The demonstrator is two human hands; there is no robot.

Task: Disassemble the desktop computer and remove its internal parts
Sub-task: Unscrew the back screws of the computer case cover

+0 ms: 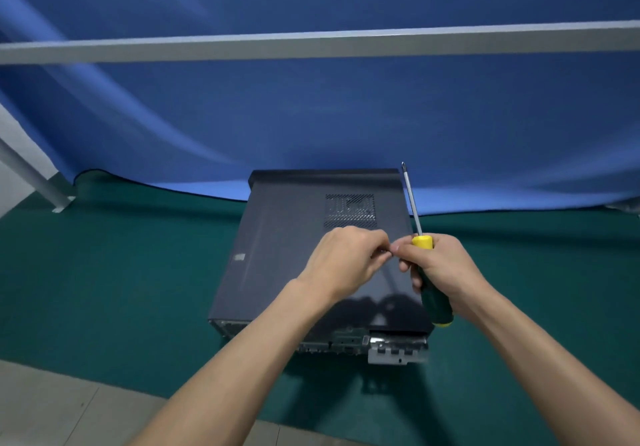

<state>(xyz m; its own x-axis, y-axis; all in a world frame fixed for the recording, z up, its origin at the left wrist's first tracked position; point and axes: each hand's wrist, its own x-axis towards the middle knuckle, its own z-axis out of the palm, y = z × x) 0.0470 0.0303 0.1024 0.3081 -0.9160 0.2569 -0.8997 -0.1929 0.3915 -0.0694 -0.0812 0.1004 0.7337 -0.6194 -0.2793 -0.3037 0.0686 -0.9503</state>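
Head view: right hand (446, 269) around screwdriver (424, 265).

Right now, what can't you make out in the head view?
- Small item pinched by the left hand against the right hand, which grips the yellow-and-green screwdriver: too small, fingers cover it.
- Inside of the dark grey metal computer case: its closed side panel hides it.
- Rear ports on the case's near end: left forearm covers part, the rest blurred.
- Green mat, far edge: under the blue cloth.

Bare forearms, apparently no sleeves, watch or rings.
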